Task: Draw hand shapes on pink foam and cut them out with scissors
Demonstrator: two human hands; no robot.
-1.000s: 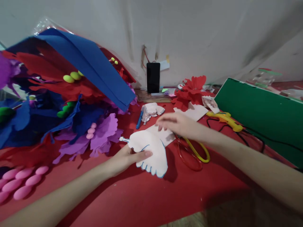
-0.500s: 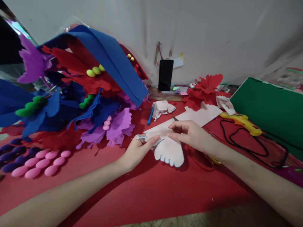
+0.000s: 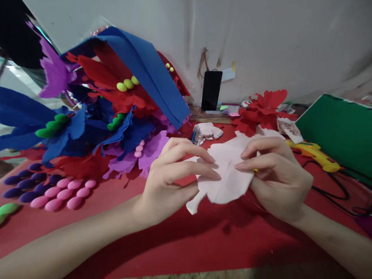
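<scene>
I hold a pale pink foam cut-out (image 3: 228, 174) shaped like a bird, raised above the red foam sheet (image 3: 174, 240) that covers the table. My left hand (image 3: 171, 178) pinches its left edge between thumb and fingers. My right hand (image 3: 276, 174) grips its right edge, fingers curled over the front. The cut-out's plain side faces me. A small stack of similar cut-outs (image 3: 207, 132) lies further back by a blue pen (image 3: 193, 136).
A heap of blue, red and purple foam flowers (image 3: 101, 112) fills the left. Pink and purple foam ovals (image 3: 58, 192) lie at front left. A black phone (image 3: 211, 90) leans on the wall. Red flower (image 3: 261, 108), yellow glue gun (image 3: 315, 155) with black cord, green sheet (image 3: 337, 131) at right.
Both hands have lifted the cut-out toward me and turned it over, so the blue outline no longer shows. My right hand came off the table and took hold of its right edge.
</scene>
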